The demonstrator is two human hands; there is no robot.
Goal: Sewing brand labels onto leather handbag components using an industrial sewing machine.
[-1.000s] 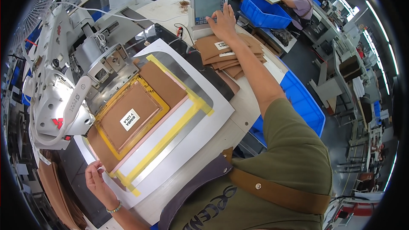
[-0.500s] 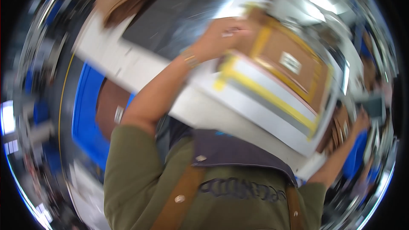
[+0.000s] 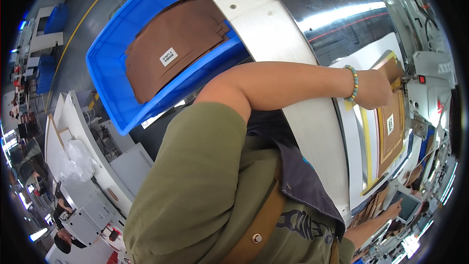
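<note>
My left hand [image 3: 373, 89], a bracelet on its wrist, is curled at the end of the yellow-taped template [image 3: 367, 146]; what its fingertips hold is hidden. A brown panel with a white label [image 3: 396, 134] lies in a yellow frame on the template, beside the white sewing machine head [image 3: 425, 98]. Farther off, at the lower right, my right hand [image 3: 392, 210] is at the tablet screen [image 3: 409, 205], fingers apart, one pointing at it. A stack of brown pieces [image 3: 372, 201] lies between the tablet and the template.
A blue bin [image 3: 110, 58] holding brown sheets [image 3: 166, 39] sits left of the white worktable [image 3: 312, 151]. A dark glossy plate [image 3: 317, 0] lies at the back. Another bench [image 3: 97, 171] with plastic wrap and a dark-clothed person [image 3: 66, 237] are at the lower left.
My view has swung toward the left, bringing the blue bin into full view. My left hand has moved up along the template's end; my right hand remains at the tablet.
</note>
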